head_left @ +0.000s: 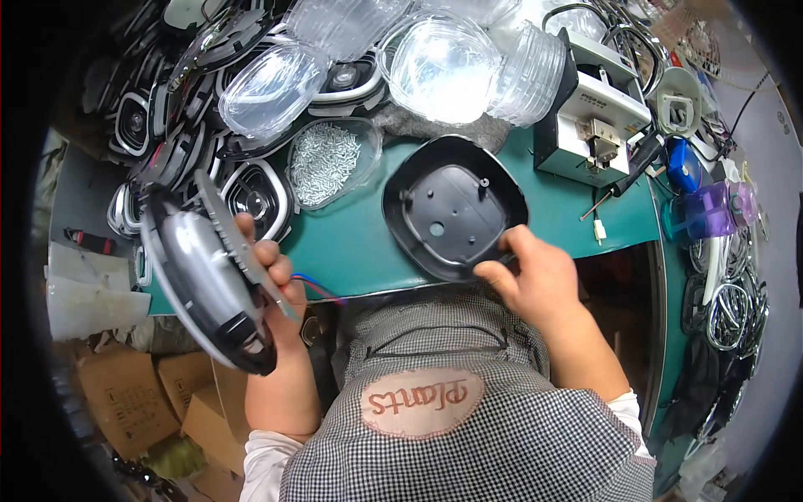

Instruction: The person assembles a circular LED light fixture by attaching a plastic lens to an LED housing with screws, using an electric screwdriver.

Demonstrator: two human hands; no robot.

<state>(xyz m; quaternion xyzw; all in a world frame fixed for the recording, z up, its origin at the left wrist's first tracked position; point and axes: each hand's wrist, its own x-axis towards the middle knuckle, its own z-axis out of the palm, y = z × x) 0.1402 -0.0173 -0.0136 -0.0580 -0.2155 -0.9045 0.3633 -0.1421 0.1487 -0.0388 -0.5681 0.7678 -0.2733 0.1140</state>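
My left hand (278, 269) is closed around a rounded lid-like assembly (196, 268), tilted on its edge at the table's left front. It has a silvery-grey body with a black and pale rim, and a flat grey plate stands up along its inner side. Red and blue wires (316, 287) run out near my left fingers. With thumb and fingers, my right hand (535, 276) pinches the near right rim of a black plastic housing (447, 209). This housing sits open side up on the green table, showing small posts and a round hole in its floor.
A clear tub of screws (324, 163) stands left of the housing. Similar assemblies (255, 199) pile up at the left. Stacked clear plastic covers (439, 67) lie at the back. At the right are a white metal device (590, 121), a soldering iron (637, 163) and a purple bottle (711, 209).
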